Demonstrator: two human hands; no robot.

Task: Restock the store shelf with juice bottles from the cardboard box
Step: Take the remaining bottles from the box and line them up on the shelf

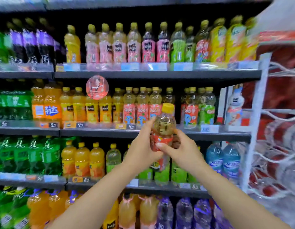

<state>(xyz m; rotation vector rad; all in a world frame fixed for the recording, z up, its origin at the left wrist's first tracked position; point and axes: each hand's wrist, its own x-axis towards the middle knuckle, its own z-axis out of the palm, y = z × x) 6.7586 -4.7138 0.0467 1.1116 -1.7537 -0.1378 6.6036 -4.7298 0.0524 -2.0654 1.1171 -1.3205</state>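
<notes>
the green bottles (19, 104) at far left are blurring past reading; the left hand (143, 149) and right hand (181, 149) are both gripping one juice bottle (163, 128), upright before the middle shelf (160, 132), hiding its lower label; a wire rack (279, 146) is standing rightward.

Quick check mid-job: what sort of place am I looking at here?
Most likely a shop's drinks aisle: tiered shelves packed with bottled drinks, price tags along the shelf edges, and both hands, left hand and right hand, holding a juice bottle.
</notes>
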